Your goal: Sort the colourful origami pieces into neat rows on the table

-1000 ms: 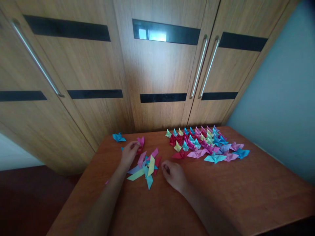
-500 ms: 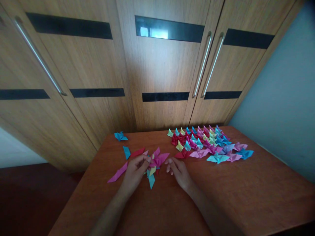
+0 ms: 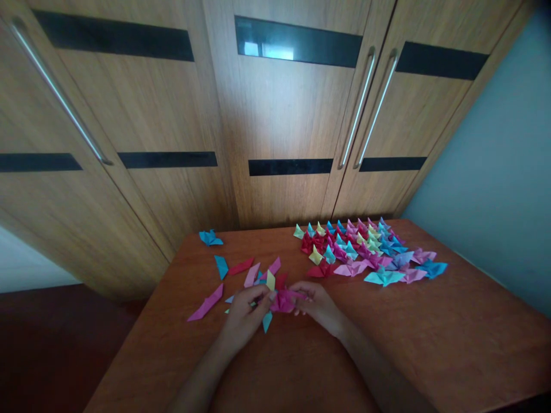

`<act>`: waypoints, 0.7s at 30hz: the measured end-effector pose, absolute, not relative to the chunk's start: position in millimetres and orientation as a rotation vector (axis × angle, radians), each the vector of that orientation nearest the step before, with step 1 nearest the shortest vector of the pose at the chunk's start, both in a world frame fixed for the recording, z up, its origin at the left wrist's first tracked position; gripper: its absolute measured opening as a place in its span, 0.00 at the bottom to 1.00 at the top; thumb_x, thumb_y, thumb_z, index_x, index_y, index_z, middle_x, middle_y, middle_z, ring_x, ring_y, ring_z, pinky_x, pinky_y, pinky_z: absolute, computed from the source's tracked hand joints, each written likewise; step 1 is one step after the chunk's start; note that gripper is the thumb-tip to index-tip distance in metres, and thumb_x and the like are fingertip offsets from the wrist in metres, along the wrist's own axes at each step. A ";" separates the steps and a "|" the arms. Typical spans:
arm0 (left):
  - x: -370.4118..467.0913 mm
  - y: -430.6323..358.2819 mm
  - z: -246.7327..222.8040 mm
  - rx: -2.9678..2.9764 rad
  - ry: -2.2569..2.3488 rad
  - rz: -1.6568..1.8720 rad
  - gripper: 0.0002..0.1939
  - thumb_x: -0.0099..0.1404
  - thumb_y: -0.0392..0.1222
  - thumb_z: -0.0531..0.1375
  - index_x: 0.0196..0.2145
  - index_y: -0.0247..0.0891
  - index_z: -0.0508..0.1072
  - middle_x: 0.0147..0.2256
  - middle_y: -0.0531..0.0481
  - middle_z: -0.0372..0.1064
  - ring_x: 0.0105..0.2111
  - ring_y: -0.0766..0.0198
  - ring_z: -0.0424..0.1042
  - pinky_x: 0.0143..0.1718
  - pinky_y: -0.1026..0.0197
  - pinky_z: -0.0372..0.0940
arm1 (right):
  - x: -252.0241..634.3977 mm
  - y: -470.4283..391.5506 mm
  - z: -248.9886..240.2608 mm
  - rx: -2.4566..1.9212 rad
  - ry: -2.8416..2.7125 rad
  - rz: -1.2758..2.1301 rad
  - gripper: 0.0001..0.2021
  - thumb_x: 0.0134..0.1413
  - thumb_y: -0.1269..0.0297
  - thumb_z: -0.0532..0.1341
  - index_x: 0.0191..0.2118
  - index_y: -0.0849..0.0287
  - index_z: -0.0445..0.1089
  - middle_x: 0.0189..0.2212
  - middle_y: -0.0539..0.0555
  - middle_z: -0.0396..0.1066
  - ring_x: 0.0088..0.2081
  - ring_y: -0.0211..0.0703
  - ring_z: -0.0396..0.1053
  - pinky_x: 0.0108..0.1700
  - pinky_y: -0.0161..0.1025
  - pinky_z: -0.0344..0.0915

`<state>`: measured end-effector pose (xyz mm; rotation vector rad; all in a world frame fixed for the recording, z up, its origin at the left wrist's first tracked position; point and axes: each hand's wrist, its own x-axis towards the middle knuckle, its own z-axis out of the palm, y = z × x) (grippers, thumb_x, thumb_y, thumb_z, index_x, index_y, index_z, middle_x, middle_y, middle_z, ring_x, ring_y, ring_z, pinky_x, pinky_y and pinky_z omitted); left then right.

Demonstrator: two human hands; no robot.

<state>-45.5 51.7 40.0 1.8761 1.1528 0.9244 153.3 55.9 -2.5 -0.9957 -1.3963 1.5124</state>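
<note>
Between my two hands is a magenta origami paper figure (image 3: 284,301) with pointed flaps. My left hand (image 3: 245,314) pinches its left end between thumb and fingertips. Its right end is gripped by the fingers of my right hand (image 3: 319,307). Around and behind my left hand lie folded paper pieces: a yellow piece (image 3: 270,280), a pink piece (image 3: 252,275), a red piece (image 3: 241,266) and a teal piece (image 3: 267,322). Farther left are a long magenta piece (image 3: 206,303) and a blue piece (image 3: 221,267). My fingers hide part of the pile.
Rows of colourful folded paper figures (image 3: 350,267) stand at the back right of the brown table (image 3: 387,344). A blue folded figure (image 3: 210,237) sits alone at the back left. Wooden cupboard doors (image 3: 284,115) rise behind the table, and a wall (image 3: 486,201) borders the right.
The magenta figure has come down toward me and turned, uncovering pieces behind it. My right hand, apart from it before, now grips its right end.
</note>
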 end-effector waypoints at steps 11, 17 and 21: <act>-42.5 51.2 35.4 1.908 1.264 0.875 0.10 0.61 0.38 0.55 0.38 0.40 0.75 0.32 0.52 0.73 0.32 0.63 0.70 0.35 0.64 0.61 | 158.5 52.9 1.9 -0.950 -1.323 1.456 0.14 0.53 0.54 0.61 0.32 0.61 0.72 0.24 0.51 0.72 0.23 0.34 0.67 0.26 0.31 0.59; -41.7 51.6 32.3 1.799 1.125 0.833 0.11 0.63 0.42 0.54 0.37 0.38 0.76 0.30 0.51 0.73 0.30 0.62 0.69 0.33 0.63 0.61 | 156.6 50.8 4.4 -0.933 -1.340 1.468 0.15 0.53 0.53 0.60 0.30 0.61 0.72 0.22 0.50 0.71 0.24 0.35 0.67 0.26 0.31 0.58; -41.1 50.3 31.7 1.811 1.122 0.829 0.11 0.62 0.41 0.54 0.34 0.38 0.76 0.28 0.51 0.72 0.30 0.61 0.68 0.32 0.64 0.60 | 154.7 51.0 4.7 -0.964 -1.433 1.409 0.15 0.53 0.52 0.60 0.30 0.60 0.73 0.22 0.49 0.69 0.25 0.35 0.65 0.27 0.31 0.59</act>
